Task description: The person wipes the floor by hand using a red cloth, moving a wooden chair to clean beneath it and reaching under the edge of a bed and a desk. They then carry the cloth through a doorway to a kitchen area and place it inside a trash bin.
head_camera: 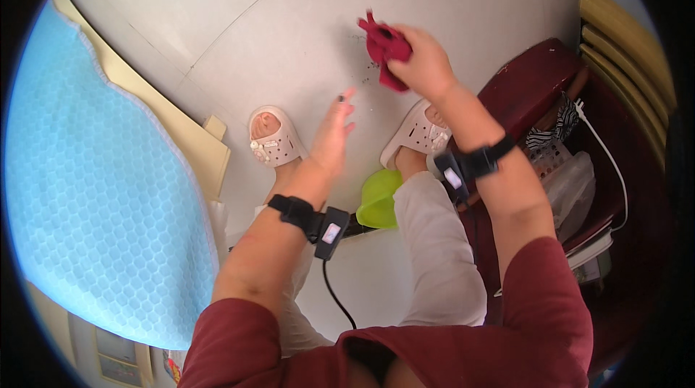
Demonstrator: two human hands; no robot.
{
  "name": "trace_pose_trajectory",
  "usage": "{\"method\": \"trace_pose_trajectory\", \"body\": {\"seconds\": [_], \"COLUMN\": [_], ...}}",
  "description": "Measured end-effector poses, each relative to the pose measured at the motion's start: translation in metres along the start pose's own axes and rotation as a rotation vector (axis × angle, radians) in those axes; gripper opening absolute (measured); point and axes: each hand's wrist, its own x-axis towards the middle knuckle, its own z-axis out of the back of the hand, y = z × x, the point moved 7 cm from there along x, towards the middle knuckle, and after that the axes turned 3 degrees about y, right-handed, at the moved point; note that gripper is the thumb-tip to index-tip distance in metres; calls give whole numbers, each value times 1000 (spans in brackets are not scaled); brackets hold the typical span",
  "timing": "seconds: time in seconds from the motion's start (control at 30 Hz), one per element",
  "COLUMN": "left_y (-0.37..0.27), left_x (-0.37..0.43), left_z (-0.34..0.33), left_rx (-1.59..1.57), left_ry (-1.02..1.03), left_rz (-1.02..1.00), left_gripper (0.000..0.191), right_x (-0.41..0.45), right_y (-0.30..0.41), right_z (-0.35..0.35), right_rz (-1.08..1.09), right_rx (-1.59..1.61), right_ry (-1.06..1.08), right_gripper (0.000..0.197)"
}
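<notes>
My right hand is closed around a crumpled dark red cloth, held above the pale floor. Small dark specks lie on the floor beside and below the cloth. My left hand is raised over the floor between my feet, slightly blurred, with its fingers apart and nothing in it. A dark band or ring shows on one of its fingers. Each wrist wears a black strapped device.
A light green plastic bowl is by my right leg. Light pink clogs are on my feet. At left, a blue quilted cover hangs over a cream edge. At right stands dark red furniture holding plastic bags and a white cable.
</notes>
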Motion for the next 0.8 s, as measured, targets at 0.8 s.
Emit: {"method": "trace_pose_trajectory", "body": {"seconds": [0.8], "left_y": [-44], "left_x": [-70], "left_z": [45], "left_rx": [-88], "left_ry": [-20], "left_rz": [81], "left_gripper": [48], "right_x": [-14], "right_y": [-35], "right_z": [-81], "right_rz": [183], "right_rx": [-680], "right_ry": [192], "right_gripper": [42]}}
